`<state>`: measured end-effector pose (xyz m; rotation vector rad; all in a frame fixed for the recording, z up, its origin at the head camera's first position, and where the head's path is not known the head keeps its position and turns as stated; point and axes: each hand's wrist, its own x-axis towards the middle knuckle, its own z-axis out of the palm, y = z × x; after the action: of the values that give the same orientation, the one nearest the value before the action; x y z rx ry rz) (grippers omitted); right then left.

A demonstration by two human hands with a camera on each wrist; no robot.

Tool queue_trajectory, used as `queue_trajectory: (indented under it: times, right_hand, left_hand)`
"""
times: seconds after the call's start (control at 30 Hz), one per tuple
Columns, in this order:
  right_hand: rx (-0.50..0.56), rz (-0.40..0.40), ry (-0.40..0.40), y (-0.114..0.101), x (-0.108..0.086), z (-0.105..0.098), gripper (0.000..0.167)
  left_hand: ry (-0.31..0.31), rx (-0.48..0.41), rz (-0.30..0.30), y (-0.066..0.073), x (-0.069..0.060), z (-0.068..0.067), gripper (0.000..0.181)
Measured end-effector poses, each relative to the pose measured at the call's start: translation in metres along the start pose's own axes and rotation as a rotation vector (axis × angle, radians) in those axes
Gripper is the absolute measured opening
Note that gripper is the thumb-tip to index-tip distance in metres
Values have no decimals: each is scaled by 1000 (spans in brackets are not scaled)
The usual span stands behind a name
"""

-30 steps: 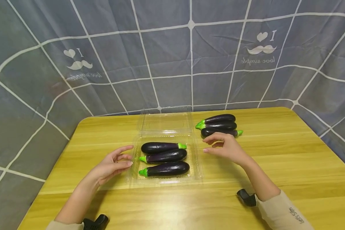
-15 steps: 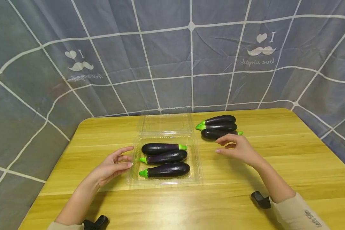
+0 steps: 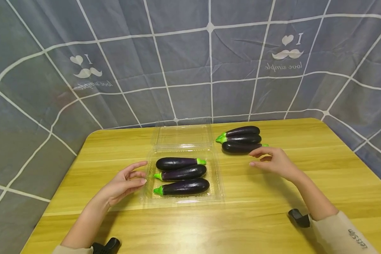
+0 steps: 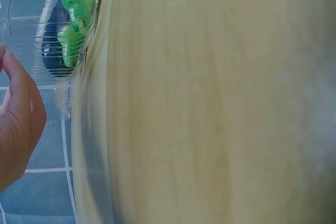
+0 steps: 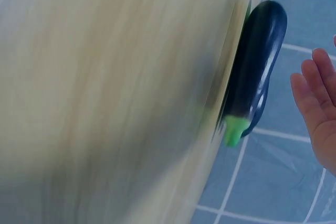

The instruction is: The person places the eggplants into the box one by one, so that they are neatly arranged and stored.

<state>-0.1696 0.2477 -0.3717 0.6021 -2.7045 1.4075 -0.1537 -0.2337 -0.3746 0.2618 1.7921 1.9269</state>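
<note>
Space shows inside the left hand [image 3: 122,183], thumb parted from gently bent fingers, with nothing in its hold. Its tips lie right at the left rim of a clear plastic container [image 3: 215,183]; whether they touch it cannot be told from either view. The right hand [image 3: 274,163] is loosely curved, thumb well away from the fingers, and likewise grasps nothing. In the head view it sits just in front of three loose eggplants [image 3: 241,148]; the right wrist view shows a gap between its fingers and the nearest one.

A strip of wooden surface [image 3: 257,225] separates the container from the loose group, and more wood runs forward from the container's front wall. The unfolded lid [image 3: 184,135] extends back to the far edge of the surface, close to a grey gridded cloth [image 3: 190,63].

Inside the container, three packed eggplants [image 3: 182,187] lie side by side, glossy and almost black, with bright green stem ends. The farthest points its stem right, the other two left. The loose eggplants look alike and nestle together behind and right of the container; the nearest has its stem to the right, the other two to the left.
</note>
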Motion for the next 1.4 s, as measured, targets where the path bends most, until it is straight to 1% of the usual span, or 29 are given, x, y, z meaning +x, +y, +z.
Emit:
queue_trajectory:
  times: [0.23, 0.33, 0.5, 0.6, 0.73, 0.87, 1.07, 1.2, 1.4]
  right_hand:
    - [-44, 70, 25, 10, 3, -12, 36]
    - [-55, 74, 43, 11, 4, -15, 36]
    - [-65, 60, 66, 13, 9, -20, 33]
    - [-77, 62, 66, 15, 14, -24, 34]
    - [-102, 89, 46, 19, 21, -27, 37]
    - [-131, 107, 28, 24, 26, -28, 40]
    - [-169, 124, 21, 30, 31, -28, 40]
    - [-210, 126, 29, 32, 33, -28, 37]
    - [-231, 123, 45, 39, 36, -25, 35]
  left_hand:
    - [2, 11, 6, 1, 0, 0, 63]
    - [4, 13, 3, 1, 1, 0, 64]
    - [4, 13, -3, 1, 0, 0, 64]
    - [2, 11, -1, 0, 0, -1, 64]
    - [2, 8, 6, 0, 0, -1, 64]
    - [-2, 1, 5, 0, 0, -2, 63]
    - [2, -3, -2, -1, -1, -1, 63]
    - [7, 1, -2, 0, 0, 0, 63]
    - [2, 2, -1, -1, 0, -1, 64]
